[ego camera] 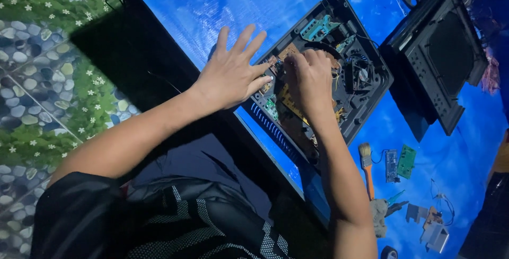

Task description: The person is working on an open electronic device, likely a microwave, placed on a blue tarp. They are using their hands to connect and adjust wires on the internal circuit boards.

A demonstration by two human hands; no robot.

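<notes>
Left hand [233, 71] lies flat, fingers spread, on the opened black device [366, 86]; right hand [312, 78] pinches among its circuit boards.

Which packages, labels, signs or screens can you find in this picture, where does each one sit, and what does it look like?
No packages, labels, signs or lit screens show.
Closest thing: a black cover panel with a dark rectangular window, tilted at upper right on the blue table.
Left hand and right hand rest on the opened black device, which shows circuit boards, not a screen.

An opened black device chassis [371, 86], circuit boards and fan exposed, lies tilted on the blue table.
</notes>
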